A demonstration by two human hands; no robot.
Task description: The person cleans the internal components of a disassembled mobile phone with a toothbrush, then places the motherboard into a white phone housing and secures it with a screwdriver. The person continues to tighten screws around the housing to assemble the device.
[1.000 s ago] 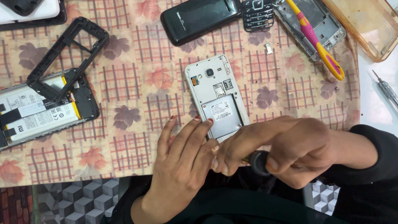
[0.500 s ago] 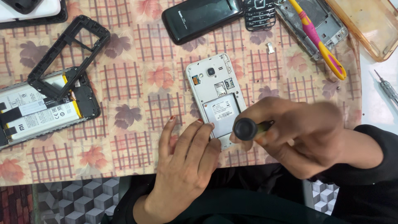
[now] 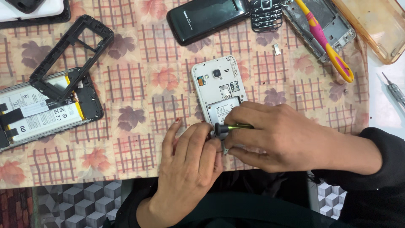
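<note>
While the right hand (image 3: 278, 137) closes around a small screwdriver (image 3: 230, 127) with a black cap and green shaft, its tip hidden at the lower end of the opened white phone (image 3: 219, 86), the left hand (image 3: 187, 162) lies flat with fingers loosely spread, fingertips touching that phone's lower edge and gripping nothing. That phone lies back-up near the front edge of the counter, on a floral checked cloth (image 3: 135, 97); toward the left edge sit a black frame (image 3: 69, 55) and a battery-bearing phone body (image 3: 42, 112), and along the back edge a black flip phone (image 3: 206, 17) and a pink-and-yellow tool (image 3: 325, 42).
</note>
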